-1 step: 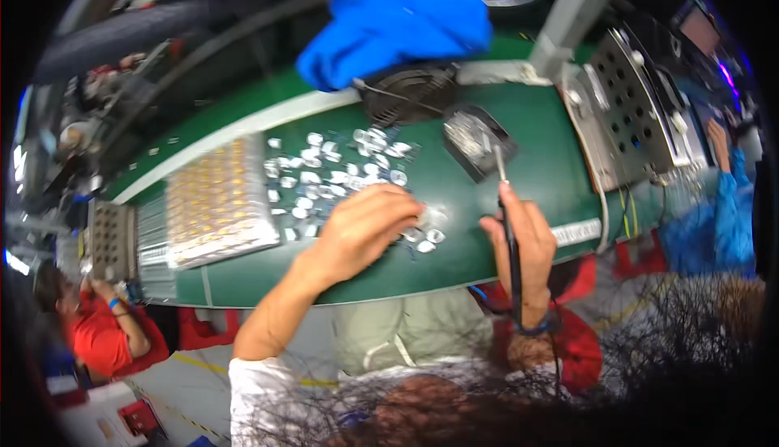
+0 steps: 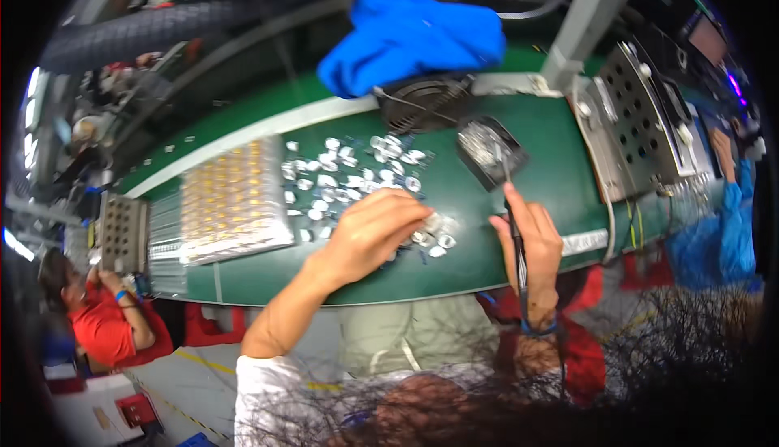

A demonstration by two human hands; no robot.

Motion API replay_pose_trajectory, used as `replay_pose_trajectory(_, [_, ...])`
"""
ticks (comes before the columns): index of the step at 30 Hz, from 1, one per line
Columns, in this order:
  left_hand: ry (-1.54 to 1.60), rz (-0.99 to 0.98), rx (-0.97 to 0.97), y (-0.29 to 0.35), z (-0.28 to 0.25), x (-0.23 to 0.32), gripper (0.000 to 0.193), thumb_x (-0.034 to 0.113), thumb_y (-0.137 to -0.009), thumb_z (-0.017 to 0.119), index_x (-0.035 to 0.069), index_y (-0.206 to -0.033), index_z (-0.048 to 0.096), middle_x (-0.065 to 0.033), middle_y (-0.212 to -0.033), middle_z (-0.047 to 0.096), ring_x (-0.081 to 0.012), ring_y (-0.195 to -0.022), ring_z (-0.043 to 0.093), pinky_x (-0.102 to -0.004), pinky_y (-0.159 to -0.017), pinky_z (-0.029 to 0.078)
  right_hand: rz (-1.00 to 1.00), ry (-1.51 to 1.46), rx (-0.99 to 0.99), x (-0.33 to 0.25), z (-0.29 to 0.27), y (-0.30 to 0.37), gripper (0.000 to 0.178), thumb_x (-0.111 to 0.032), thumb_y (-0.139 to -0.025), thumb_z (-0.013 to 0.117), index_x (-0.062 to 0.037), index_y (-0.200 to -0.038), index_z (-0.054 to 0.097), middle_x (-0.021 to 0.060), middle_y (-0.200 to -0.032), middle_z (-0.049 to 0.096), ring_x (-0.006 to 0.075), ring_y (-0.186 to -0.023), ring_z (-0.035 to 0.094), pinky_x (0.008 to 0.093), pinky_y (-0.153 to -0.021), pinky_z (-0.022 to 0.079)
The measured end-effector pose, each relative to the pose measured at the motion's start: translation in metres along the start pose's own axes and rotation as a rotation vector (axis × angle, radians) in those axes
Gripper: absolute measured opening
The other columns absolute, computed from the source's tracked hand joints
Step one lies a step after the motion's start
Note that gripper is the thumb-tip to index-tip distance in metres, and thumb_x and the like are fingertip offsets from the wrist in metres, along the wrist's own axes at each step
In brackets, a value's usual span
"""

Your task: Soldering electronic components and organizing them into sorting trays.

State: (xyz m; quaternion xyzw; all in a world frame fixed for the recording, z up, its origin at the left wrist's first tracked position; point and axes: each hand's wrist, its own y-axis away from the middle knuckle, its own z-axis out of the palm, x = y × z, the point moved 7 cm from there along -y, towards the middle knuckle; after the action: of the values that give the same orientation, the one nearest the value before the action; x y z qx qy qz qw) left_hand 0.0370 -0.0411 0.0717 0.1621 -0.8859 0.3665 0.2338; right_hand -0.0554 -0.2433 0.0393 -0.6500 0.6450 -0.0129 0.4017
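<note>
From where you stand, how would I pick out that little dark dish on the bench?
Find the green bench, then the round black fan by the blue cloth. Just right of the fan sits the dark dish, holding shiny bits. It is the only dark, walled holder; the other silver pieces lie loose.

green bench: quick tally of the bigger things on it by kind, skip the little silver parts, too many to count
blue cloth: 1
round black fan: 1
small dark tray: 1
clear tray of gold parts: 1
perforated metal box: 1
thin dark tool in the right hand: 1
total: 6
</note>
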Motion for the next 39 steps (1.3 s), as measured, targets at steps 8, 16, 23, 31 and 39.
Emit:
replay_pose_trajectory(8, [-0.131, -0.531, 0.162, 0.031, -0.139, -0.086, 0.020, 0.002, -0.094, 0.072, -0.005, -0.112, 0.071, -0.0098, -0.102, 0.075, -0.0143, -0.093, 0.072, -0.0278, -0.086, 0.058, 0.020, -0.382, 0.081, -0.003, 0.008, 0.018, 0.050, -0.008, -0.096, 0.070, 0.0000, -0.143, 0.057, 0.0146, -0.088, 0.072, 0.0254, -0.077, 0.070, 0.0370, -0.073, 0.055])
replay_pose_trajectory(16, [-0.334, -0.542, 0.100, 0.018, -0.151, -0.137, 0.022, 0.000, -0.093, 0.069, -0.001, -0.114, 0.074, -0.0143, -0.112, 0.076, -0.0240, -0.103, 0.074, -0.0338, -0.094, 0.057, -0.065, -0.451, 0.116, -0.018, 0.021, 0.023, 0.053, 0.001, -0.085, 0.079, 0.0058, -0.134, 0.061, 0.0146, -0.086, 0.073, 0.0289, -0.073, 0.073, 0.0370, -0.069, 0.058])
replay_pose_trajectory(23, [-0.915, -0.359, -0.397, 0.012, -0.102, -0.129, 0.027, -0.002, -0.079, 0.065, 0.003, -0.103, 0.077, -0.0184, -0.093, 0.074, -0.0349, -0.097, 0.071, -0.0450, -0.090, 0.055, -0.099, -0.470, 0.137, -0.014, 0.019, 0.027, 0.051, -0.002, -0.090, 0.075, 0.0046, -0.138, 0.058, 0.0150, -0.082, 0.073, 0.0273, -0.072, 0.073, 0.0360, -0.068, 0.058])
replay_pose_trajectory(31, [-0.655, -0.292, -0.043, 0.015, -0.131, -0.074, 0.009, 0.000, -0.085, 0.071, -0.001, -0.094, 0.072, -0.0161, -0.092, 0.070, -0.0334, -0.084, 0.070, -0.0414, -0.078, 0.056, -0.107, -0.472, 0.165, -0.018, 0.014, 0.027, 0.048, 0.000, -0.090, 0.075, 0.0083, -0.134, 0.059, 0.0165, -0.082, 0.074, 0.0275, -0.071, 0.074, 0.0356, -0.067, 0.058])
replay_pose_trajectory(39, [-0.211, -0.215, 0.152, 0.027, -0.047, 0.008, 0.018, -0.010, -0.080, 0.077, 0.000, -0.094, 0.073, -0.0111, -0.098, 0.075, -0.0219, -0.087, 0.074, -0.0307, -0.076, 0.060, -0.156, -0.446, 0.057, -0.040, 0.019, 0.025, 0.027, 0.003, -0.096, 0.062, 0.0027, -0.123, 0.063, 0.0136, -0.103, 0.078, 0.0209, -0.070, 0.070, 0.0311, -0.066, 0.056])
